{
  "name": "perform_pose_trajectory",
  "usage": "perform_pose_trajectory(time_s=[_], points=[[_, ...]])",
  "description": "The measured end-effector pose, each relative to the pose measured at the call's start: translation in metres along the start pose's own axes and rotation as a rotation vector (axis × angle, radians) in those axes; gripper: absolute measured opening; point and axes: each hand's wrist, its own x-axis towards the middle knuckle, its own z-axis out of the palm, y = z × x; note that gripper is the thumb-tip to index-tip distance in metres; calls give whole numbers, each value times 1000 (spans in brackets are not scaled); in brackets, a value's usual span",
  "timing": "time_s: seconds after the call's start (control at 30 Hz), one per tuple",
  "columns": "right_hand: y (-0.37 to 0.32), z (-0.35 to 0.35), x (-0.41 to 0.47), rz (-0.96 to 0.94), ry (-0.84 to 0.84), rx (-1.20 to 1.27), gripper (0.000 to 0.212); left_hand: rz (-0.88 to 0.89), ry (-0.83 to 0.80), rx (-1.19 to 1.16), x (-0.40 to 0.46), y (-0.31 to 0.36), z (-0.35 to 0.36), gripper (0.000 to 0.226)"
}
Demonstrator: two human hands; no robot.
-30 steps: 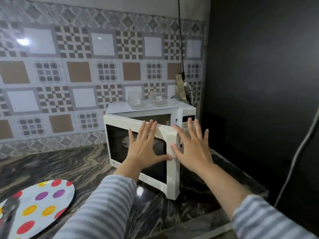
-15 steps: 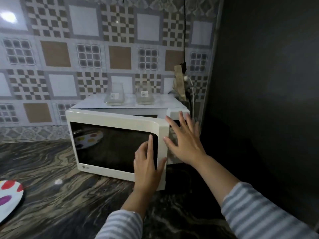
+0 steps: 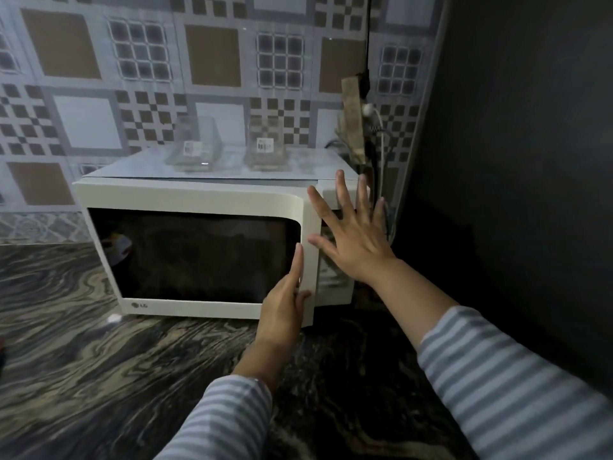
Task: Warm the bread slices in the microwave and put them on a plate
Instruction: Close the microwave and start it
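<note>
Single head-worn wide-angle view, looking forward and slightly down from close range at the boxy white microwave (image 3: 199, 247) on the dark veined stone counter (image 3: 83, 360), patterned tile wall (image 3: 132, 78) behind, both outstretched forearms entering from below.

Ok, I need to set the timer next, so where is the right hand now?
In the head view the right hand is spread flat over the microwave's control panel, right of the door edge where the left hand presses.

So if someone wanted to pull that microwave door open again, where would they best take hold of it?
Probably the door's right edge, where the left hand now presses. The hinge seems to be on the left, so that edge swings out. Come from the right front and hook fingers behind the rim; no separate handle shows. The right hand is spread over the control panel.
</note>
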Motion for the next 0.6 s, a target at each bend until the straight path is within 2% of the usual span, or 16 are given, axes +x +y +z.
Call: perform_pose_trajectory(time_s=[0.17, 0.37, 0.6], points=[[5, 16, 12, -26, 28, -20, 82, -34, 4, 39, 12, -9, 9, 89], [6, 39, 18, -37, 197, -61, 82, 14, 29, 58, 18, -17, 14, 99], [3, 47, 23, -10, 270, -121, 81, 28, 39, 62, 28, -25, 18, 102]])
